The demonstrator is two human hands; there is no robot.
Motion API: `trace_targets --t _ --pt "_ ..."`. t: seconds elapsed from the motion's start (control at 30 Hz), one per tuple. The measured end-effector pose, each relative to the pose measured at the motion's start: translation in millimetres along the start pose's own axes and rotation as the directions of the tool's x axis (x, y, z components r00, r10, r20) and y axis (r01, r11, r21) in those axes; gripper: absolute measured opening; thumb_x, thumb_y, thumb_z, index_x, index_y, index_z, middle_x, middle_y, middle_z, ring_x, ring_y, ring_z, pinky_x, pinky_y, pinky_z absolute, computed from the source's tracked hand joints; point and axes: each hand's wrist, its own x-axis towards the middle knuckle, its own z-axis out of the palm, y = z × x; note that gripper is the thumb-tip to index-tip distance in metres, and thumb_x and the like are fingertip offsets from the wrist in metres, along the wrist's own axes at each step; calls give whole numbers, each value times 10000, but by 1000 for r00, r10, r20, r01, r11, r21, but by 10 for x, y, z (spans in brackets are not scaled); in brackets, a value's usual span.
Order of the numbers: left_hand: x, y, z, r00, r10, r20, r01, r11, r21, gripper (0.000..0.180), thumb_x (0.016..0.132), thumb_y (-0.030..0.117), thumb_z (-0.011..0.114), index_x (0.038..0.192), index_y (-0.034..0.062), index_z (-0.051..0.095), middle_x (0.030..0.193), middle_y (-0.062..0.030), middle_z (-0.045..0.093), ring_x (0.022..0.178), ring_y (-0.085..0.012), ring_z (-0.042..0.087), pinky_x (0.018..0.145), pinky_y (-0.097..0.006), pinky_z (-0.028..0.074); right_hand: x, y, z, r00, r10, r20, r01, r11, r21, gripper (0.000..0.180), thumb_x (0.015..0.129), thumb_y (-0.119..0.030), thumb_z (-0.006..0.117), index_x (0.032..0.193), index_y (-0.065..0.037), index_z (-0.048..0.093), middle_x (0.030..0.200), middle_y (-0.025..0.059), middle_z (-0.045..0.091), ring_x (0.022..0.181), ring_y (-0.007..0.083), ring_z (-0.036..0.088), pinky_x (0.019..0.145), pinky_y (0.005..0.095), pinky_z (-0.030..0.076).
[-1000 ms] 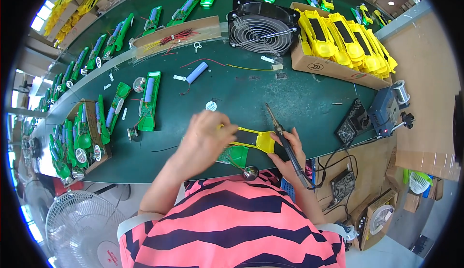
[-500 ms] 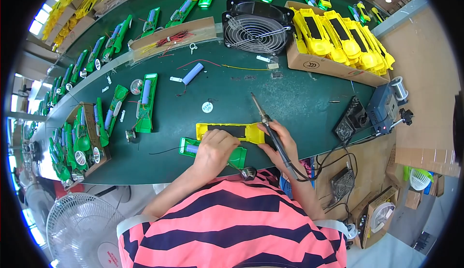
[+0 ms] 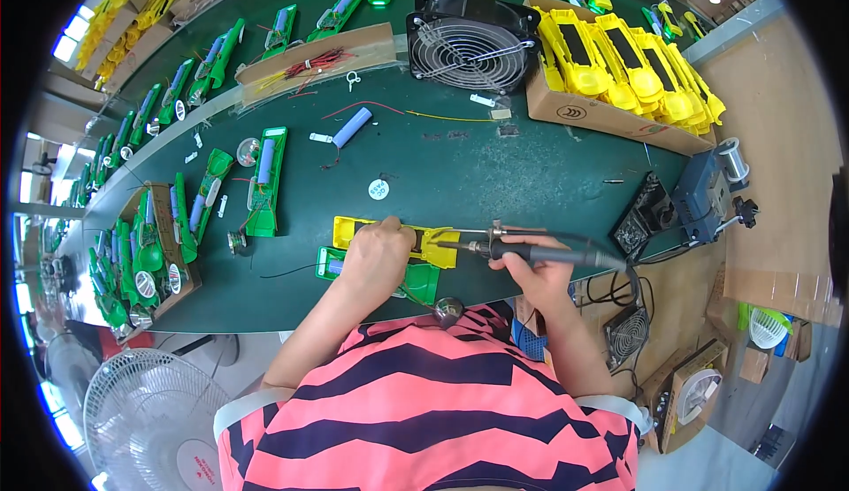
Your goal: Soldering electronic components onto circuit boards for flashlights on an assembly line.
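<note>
— Where's the work lying?

— Yellow housing (image 3: 395, 237) flat on the green bench (image 3: 531, 172), long axis running left to right across my front. My left hand (image 3: 378, 257) presses down on its middle, fingers curled over the top edge, pinning it. A green housing (image 3: 416, 279) lies just under it, nearer my body.

— And the iron?

— Soldering iron (image 3: 522, 248) clenched in my right hand (image 3: 535, 270), barrel level, tip pointing left. Its axis lines up with the housing's. The tip sits at the housing's right end, touching or just short; I cannot tell which.

— Which hand is nearer the joint?

— Left hand is just beside it; right hand stands back along the handle.
</note>
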Motion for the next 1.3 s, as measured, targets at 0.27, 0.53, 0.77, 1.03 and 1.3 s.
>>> trace_targets --t 0.27,0.53,0.77,1.03,1.3 --pt "17 -3 5 1000 13 21 -14 1000 1 68 697 22 544 694 26 612 672 -131 526 617 -299 565 579 -374 461 34 243 72 989 148 -19 -147 989 26 167 782 -45 612 907 45 546 780 93 608 641 132 622 547 221 497" --pt "27 17 -11 999 33 23 -34 999 21 47 692 25 555 674 22 599 658 -134 516 599 -299 562 558 -377 456 -6 260 122 990 140 -35 -141 990 -28 134 794 -25 584 896 52 547 773 101 611 620 142 615 557 231 496" --pt "32 23 7 999 50 8 -50 994 101 53 647 13 556 670 19 604 654 -130 523 594 -288 570 550 -361 464 -84 215 149 993 104 -54 -107 992 -70 129 800 -10 564 912 46 535 758 110 611 621 152 616 569 241 497" --pt "22 13 0 999 34 14 -35 995 89 50 656 16 557 672 18 604 655 -127 525 597 -286 571 554 -364 464 -310 161 297 996 -82 23 85 948 -308 331 767 -42 616 1061 -18 466 854 121 651 858 198 618 767 310 461" --pt "26 51 -20 1000 16 4 -16 999 46 28 655 22 590 673 25 612 656 -127 523 604 -294 569 552 -378 457 -288 411 462 941 -52 335 207 871 -445 844 573 -214 806 1220 -52 288 1203 237 453 1225 471 256 988 461 303"
